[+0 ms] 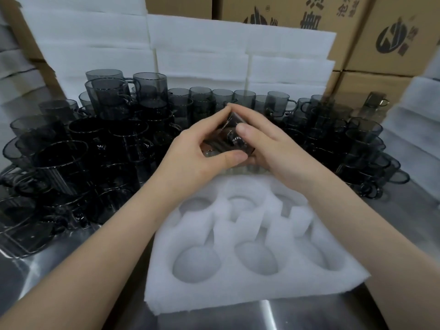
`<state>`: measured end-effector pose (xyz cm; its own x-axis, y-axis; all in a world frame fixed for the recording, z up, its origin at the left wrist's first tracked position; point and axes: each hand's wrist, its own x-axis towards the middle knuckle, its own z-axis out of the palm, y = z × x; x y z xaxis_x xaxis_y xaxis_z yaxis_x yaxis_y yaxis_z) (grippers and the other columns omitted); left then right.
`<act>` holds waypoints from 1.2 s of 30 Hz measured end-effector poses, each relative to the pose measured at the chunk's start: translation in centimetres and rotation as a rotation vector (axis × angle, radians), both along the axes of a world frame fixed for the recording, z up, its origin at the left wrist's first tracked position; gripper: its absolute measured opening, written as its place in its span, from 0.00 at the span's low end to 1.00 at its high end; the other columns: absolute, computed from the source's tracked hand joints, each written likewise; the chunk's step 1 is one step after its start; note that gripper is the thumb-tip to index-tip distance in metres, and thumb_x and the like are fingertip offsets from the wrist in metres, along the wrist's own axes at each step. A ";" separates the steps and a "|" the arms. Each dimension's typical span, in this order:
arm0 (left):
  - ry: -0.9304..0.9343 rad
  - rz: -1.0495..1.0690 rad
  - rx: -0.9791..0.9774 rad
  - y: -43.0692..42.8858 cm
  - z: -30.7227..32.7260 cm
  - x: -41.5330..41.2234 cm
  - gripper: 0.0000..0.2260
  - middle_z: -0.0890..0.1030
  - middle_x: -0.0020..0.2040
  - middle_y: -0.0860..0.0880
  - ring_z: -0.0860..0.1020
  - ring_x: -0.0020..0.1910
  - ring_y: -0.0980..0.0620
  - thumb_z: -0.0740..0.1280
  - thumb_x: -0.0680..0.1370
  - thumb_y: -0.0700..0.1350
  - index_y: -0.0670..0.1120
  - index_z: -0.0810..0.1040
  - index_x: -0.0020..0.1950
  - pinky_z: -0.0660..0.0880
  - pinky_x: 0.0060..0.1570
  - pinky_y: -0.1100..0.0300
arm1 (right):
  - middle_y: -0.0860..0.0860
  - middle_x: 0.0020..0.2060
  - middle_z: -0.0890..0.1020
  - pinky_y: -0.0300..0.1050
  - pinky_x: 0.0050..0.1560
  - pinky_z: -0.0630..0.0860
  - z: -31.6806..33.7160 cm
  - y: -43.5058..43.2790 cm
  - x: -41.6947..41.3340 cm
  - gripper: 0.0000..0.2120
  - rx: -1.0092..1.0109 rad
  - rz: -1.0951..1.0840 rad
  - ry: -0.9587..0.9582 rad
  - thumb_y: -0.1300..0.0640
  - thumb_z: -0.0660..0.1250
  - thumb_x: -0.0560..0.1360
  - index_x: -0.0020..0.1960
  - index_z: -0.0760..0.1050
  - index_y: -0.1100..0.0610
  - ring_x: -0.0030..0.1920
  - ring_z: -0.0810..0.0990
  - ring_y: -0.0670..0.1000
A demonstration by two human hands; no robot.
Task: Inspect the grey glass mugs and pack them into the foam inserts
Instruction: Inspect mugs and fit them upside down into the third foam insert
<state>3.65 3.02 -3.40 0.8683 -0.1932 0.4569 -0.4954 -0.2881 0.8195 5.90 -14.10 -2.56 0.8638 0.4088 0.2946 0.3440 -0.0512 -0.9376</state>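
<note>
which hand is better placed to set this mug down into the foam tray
Right, marginally. Both hands hold the mug, but the right hand has its thumb across the body and fingers underneath, a fuller grip than the left hand. The foam insert lies just below, pockets empty.

I see a steel table [238, 316]: a foam insert [250, 291] lies flat; grey mugs [59, 163] stand left, behind and right of it.

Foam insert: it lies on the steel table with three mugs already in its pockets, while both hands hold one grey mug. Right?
No. The head view shows the foam insert with every pocket empty. It does lie on the steel table, and the left hand and right hand hold one grey mug.
</note>
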 end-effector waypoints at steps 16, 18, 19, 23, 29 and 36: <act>-0.172 0.162 0.263 -1.3 0.2 -1.1 0.31 0.82 0.47 0.59 0.79 0.48 0.59 0.71 0.66 0.54 0.53 0.72 0.68 0.75 0.50 0.63 | 0.46 0.48 0.85 0.38 0.40 0.78 0.2 1.1 -0.3 0.14 0.046 -0.183 -0.006 0.54 0.57 0.83 0.60 0.79 0.46 0.48 0.83 0.45; -0.198 0.136 0.264 -1.2 0.2 -1.1 0.33 0.81 0.50 0.59 0.78 0.50 0.59 0.73 0.67 0.51 0.51 0.70 0.71 0.73 0.51 0.68 | 0.49 0.45 0.85 0.43 0.38 0.79 0.3 1.0 -0.4 0.13 0.125 -0.143 0.065 0.54 0.57 0.83 0.57 0.80 0.45 0.45 0.84 0.48; -0.214 0.121 0.271 -1.1 0.2 -1.0 0.34 0.82 0.54 0.57 0.78 0.52 0.59 0.74 0.68 0.48 0.50 0.69 0.72 0.73 0.53 0.69 | 0.50 0.45 0.85 0.45 0.38 0.80 0.4 0.9 -0.3 0.13 0.159 -0.133 0.092 0.54 0.57 0.83 0.57 0.80 0.46 0.44 0.84 0.50; -0.271 0.057 0.273 -0.9 0.0 -1.0 0.36 0.77 0.66 0.53 0.75 0.62 0.60 0.75 0.69 0.40 0.47 0.66 0.75 0.69 0.61 0.72 | 0.52 0.48 0.85 0.47 0.38 0.81 0.7 0.5 0.0 0.13 0.273 -0.087 0.236 0.55 0.59 0.83 0.64 0.77 0.52 0.46 0.84 0.51; -0.265 0.012 0.231 -1.0 0.4 -1.1 0.36 0.64 0.76 0.55 0.56 0.78 0.54 0.75 0.70 0.36 0.55 0.63 0.73 0.57 0.76 0.50 | 0.54 0.56 0.84 0.53 0.50 0.82 0.9 0.0 0.1 0.18 0.189 0.108 0.368 0.41 0.55 0.81 0.59 0.79 0.47 0.54 0.83 0.55; -0.166 0.103 0.299 -0.8 0.1 -0.5 0.42 0.61 0.78 0.58 0.64 0.72 0.62 0.75 0.70 0.55 0.54 0.57 0.78 0.61 0.67 0.70 | 0.59 0.45 0.85 0.48 0.39 0.81 0.2 0.5 -0.1 0.16 0.161 -0.050 0.197 0.48 0.62 0.79 0.48 0.83 0.57 0.46 0.84 0.56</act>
